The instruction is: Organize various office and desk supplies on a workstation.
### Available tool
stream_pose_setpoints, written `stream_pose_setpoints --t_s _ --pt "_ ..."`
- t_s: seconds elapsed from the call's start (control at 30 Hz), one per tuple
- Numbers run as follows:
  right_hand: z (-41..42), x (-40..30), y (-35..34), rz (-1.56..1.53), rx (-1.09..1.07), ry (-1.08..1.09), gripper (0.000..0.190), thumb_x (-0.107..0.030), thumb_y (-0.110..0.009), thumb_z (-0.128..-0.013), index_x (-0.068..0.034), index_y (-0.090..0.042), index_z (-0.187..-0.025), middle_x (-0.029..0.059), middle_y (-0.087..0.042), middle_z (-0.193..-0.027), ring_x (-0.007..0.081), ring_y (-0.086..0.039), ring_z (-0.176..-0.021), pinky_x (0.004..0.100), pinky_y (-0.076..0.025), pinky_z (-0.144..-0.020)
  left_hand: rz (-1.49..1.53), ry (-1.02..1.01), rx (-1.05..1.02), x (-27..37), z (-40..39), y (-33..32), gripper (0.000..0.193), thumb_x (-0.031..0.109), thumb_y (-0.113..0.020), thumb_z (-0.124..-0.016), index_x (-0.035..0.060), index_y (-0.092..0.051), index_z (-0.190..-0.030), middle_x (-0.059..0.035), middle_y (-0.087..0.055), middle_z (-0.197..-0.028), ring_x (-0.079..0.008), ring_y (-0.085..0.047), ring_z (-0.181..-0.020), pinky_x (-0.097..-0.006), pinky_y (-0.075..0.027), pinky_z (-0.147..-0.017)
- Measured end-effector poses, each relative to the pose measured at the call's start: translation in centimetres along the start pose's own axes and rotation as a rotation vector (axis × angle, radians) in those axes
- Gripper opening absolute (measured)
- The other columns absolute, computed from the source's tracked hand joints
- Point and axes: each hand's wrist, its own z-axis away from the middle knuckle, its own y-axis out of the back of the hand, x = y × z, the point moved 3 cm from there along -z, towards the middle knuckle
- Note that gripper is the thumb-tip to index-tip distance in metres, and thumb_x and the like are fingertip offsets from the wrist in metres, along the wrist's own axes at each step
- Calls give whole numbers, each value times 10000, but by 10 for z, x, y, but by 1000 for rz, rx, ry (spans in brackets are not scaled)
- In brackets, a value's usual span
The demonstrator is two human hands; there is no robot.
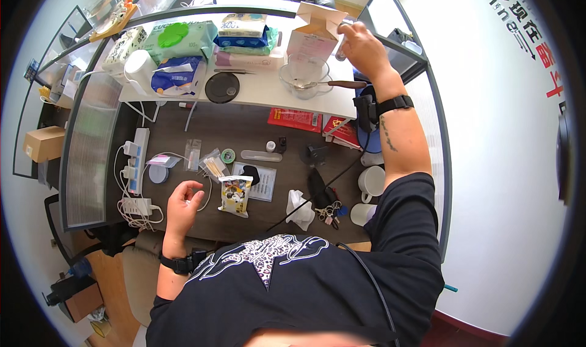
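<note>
My right hand (361, 44) reaches to the right end of the white shelf (256, 90), its fingers around a small clear object (341, 53) beside an opened carton (313, 40). Just below stands a clear glass bowl (304, 74), with a wooden-handled spoon (350, 84) lying across its rim. Over the left part of the dark desk is my left hand (183, 205), fingers curled and thumb apart; whether it holds something small cannot be told. A yellow and white snack packet (235, 196) lies to its right, near a bag of cotton swabs (214, 165).
Wipe packs (178, 42) and a white canister (139, 67) crowd the shelf's left. A power strip (138, 159) with cables lines the desk's left. Keys (329, 214), a crumpled tissue (300, 209) and white mugs (371, 182) lie right. A black cable crosses the desk.
</note>
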Motion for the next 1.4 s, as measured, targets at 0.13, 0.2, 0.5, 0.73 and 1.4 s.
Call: stream_pose_setpoints --t_s 0.13,0.2,0.5,0.73,1.4 --pt "-2 20 10 18 148 -129 190 -214 -553 -887 -147 -549 -1065 157 -632 -888 350 -640 -897 436 -521 -768 16 21 -10 -5 2 2 168 87 -670 -850 42 -615 -1002 75 -370 -694 -34 -334 -629 -196 -271 -552" --pt "-6 22 10 19 142 -153 204 -215 -556 -893 -150 -534 -1085 160 -636 -883 353 -642 -886 442 -521 -768 9 9 -8 -3 3 2 162 90 -668 -852 42 -615 -998 73 -372 -694 -35 -336 -629 -197 -275 -555" --pt "-22 32 -24 -42 23 -226 239 -224 -637 -875 -88 -562 -1057 198 -618 -1010 373 -623 -972 444 -512 -829 -11 3 29 -3 3 9 155 81 -683 -824 39 -634 -965 51 -379 -669 -54 -348 -612 -221 -294 -543" --pt "-13 44 -58 -149 -253 -220 268 -160 -681 -818 -80 -615 -1066 196 -615 -1061 365 -608 -999 417 -498 -865 12 19 31 -8 1 10 162 79 -685 -822 38 -634 -970 49 -374 -668 -57 -347 -610 -223 -295 -545" --pt "-8 39 -8 -33 -154 -236 551 -313 -735 -777 -88 -549 -1245 216 -626 -1158 371 -596 -1084 425 -485 -921 -46 -39 -5 -16 0 8 159 112 -669 -858 41 -618 -992 63 -369 -711 -45 -339 -650 -207 -283 -569"
